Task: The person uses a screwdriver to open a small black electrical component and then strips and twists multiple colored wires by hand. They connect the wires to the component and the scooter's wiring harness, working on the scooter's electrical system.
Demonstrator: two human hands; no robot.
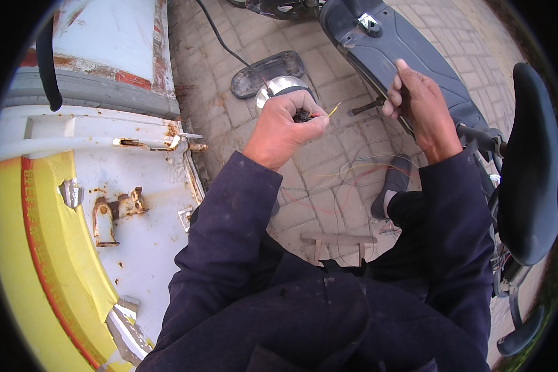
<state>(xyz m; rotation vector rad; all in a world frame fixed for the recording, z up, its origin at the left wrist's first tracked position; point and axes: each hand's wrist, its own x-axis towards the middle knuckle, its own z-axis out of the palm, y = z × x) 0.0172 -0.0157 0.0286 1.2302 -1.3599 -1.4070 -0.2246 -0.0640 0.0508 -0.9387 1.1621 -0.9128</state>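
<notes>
My left hand (286, 131) is closed around a small dark bundle (302, 116), whose exact kind I cannot make out. A thin yellow wire (334, 111) with a bare-looking tip sticks out past the fingertips, beside a short bit of red. To the right, my right hand (420, 106) is raised over the dark plastic body of an electric scooter (409, 56). Its fingers are curled and pressed together, and whatever they may hold is too small to see. Loose thin wires (347, 166) in yellow, red and dark colours trail over the paving below the hands.
Behind my left hand are a round shiny metal bowl (286, 85) and a dark oblong tray (266, 73). A small wooden stool (339, 238) shows between my legs. Rusty white metal panels (149, 248) flank the left; a black saddle (528, 167) stands at the right.
</notes>
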